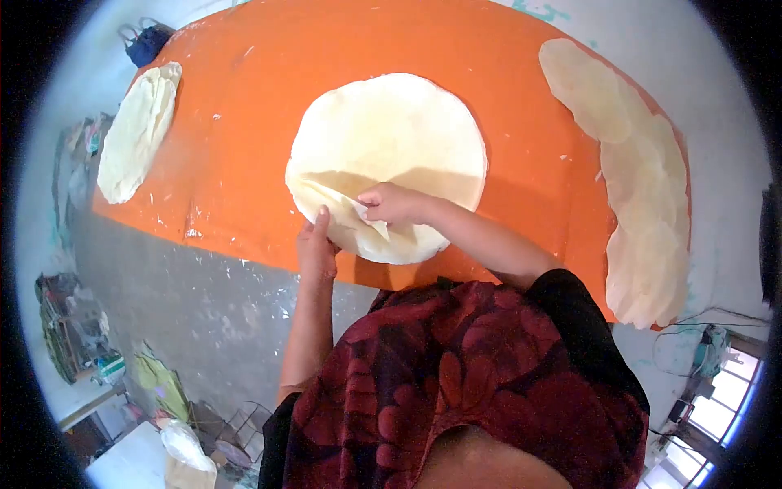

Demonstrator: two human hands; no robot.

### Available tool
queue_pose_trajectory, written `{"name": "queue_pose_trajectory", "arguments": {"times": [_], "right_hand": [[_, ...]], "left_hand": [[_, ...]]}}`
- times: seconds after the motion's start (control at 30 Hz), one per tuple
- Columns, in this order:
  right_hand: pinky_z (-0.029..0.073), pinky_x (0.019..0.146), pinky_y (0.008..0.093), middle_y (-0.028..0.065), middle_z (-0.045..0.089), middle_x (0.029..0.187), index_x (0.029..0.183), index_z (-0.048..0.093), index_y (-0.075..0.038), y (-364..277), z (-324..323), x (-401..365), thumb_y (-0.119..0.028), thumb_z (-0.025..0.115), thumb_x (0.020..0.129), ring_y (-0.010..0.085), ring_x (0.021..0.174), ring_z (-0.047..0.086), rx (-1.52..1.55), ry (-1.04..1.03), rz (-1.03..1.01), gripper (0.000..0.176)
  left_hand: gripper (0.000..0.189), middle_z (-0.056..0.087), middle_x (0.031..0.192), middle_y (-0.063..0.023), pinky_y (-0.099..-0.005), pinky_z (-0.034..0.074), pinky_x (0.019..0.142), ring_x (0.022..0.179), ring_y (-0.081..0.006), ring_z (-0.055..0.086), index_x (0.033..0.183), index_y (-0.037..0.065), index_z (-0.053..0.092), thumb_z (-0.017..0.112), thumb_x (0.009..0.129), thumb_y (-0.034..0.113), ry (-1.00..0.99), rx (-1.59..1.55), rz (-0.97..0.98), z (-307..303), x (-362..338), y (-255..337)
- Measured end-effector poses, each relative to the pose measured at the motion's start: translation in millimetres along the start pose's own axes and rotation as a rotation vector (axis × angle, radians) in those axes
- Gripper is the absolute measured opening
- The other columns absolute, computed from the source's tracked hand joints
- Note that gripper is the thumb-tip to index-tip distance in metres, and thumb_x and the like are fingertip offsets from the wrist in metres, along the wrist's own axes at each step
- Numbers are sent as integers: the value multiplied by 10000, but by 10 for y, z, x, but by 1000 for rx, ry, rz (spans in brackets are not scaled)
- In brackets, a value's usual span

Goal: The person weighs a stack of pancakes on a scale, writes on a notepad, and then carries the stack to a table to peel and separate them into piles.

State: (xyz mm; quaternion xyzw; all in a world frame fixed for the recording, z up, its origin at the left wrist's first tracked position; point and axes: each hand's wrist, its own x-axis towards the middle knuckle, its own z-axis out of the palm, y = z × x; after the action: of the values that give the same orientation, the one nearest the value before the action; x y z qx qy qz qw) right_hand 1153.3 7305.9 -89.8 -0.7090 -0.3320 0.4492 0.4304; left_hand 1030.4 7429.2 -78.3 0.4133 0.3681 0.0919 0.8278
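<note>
A stack of large, round, pale flat sheets (391,122) lies near the middle of the orange surface (244,98). At the near left rim of the stack, my left hand (317,244) pinches the edge of a sheet, with the thumb on top. My right hand (393,204) is closed on a lifted fold of the same sheet, just right of my left hand. The fold stands up slightly between the two hands. Some fingertips are hidden by the sheet.
Overlapping thin round sheets (648,204) run along the right side of the orange surface. Another pale folded pile (140,134) lies at the far left, near a dark blue bag (147,45). Assorted items and a white panel (130,460) stand at the lower left.
</note>
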Motion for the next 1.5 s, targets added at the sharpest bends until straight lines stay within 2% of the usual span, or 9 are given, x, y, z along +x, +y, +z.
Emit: {"name": "queue_pose_trajectory", "arguments": {"times": [0.17, 0.47, 0.6, 0.73, 0.77, 0.83, 0.93, 1.2, 1.5], "right_hand": [[425, 627, 402, 186, 560, 702, 750, 577, -27, -92, 281, 89, -252, 486, 735, 305, 666, 550, -446, 298, -61, 243], [420, 534, 282, 26, 556, 649, 787, 613, -13, 223, -1400, -513, -173, 580, 703, 108, 591, 499, 378, 892, 89, 183], [424, 652, 271, 12, 574, 795, 932, 581, -14, 325, -1905, -1871, -244, 595, 752, 113, 703, 520, 498, 1147, -569, 292], [450, 666, 320, 114, 581, 856, 952, 557, -33, 1107, -2509, -3107, -248, 570, 755, 224, 771, 556, -918, 1203, 487, 292], [452, 678, 334, 145, 581, 859, 954, 550, -30, 1145, -2399, -3372, -243, 567, 753, 262, 776, 558, -917, 1179, 521, 294], [454, 734, 368, 214, 541, 967, 991, 524, -20, 1414, -2275, -3564, -250, 577, 732, 335, 882, 529, 402, 1693, 448, 350], [421, 797, 382, 205, 544, 953, 1007, 540, -46, 1671, -1934, -3413, -304, 552, 748, 292, 901, 537, -348, 1934, 1209, 366], [436, 752, 329, 120, 568, 926, 1017, 527, -34, 607, -461, -1121, -240, 586, 741, 238, 838, 549, -328, 888, -48, 349], [438, 717, 404, 177, 570, 888, 964, 514, -27, -244, 477, -76, -293, 567, 680, 317, 835, 555, -393, 450, 30, 392]], "left_hand": [[256, 569, 881, -76, -281, 470, 556, 716, -159, 565, 974, -9, 530, 503, 793, 170, 85, 276, 119, -285, 211, -300], [421, 495, 1076, -170, -418, 482, 750, 963, -307, 523, 1140, -55, 394, 437, 752, 102, 13, 8, -169, -514, 424, -324], [466, 489, 1084, -169, -440, 477, 740, 976, -303, 514, 1182, -42, 340, 436, 752, 108, 54, 12, -172, -503, 431, -282], [466, 493, 1077, -165, -440, 474, 740, 973, -299, 516, 1184, -32, 340, 444, 754, 112, 14, 55, -138, -529, 426, -276], [466, 494, 1075, -163, -437, 473, 743, 974, -297, 516, 1183, -32, 339, 447, 754, 113, 0, 51, -141, -569, 465, -294], [461, 494, 1077, -161, -429, 471, 753, 975, -295, 515, 1181, -31, 343, 448, 756, 111, 0, 51, -154, -606, 509, -303], [439, 494, 1087, -158, -412, 467, 768, 975, -292, 516, 1172, -35, 356, 441, 762, 97, -30, 58, -168, -570, 513, -272], [413, 446, 1190, -119, -384, 390, 888, 1079, -235, 449, 1209, 5, 346, 403, 878, 246, -336, -108, -81, -402, 343, -209], [374, 504, 1079, -101, -366, 471, 689, 921, -213, 535, 1146, 54, 391, 365, 883, 320, -235, -96, -98, -309, 176, -85]]}}
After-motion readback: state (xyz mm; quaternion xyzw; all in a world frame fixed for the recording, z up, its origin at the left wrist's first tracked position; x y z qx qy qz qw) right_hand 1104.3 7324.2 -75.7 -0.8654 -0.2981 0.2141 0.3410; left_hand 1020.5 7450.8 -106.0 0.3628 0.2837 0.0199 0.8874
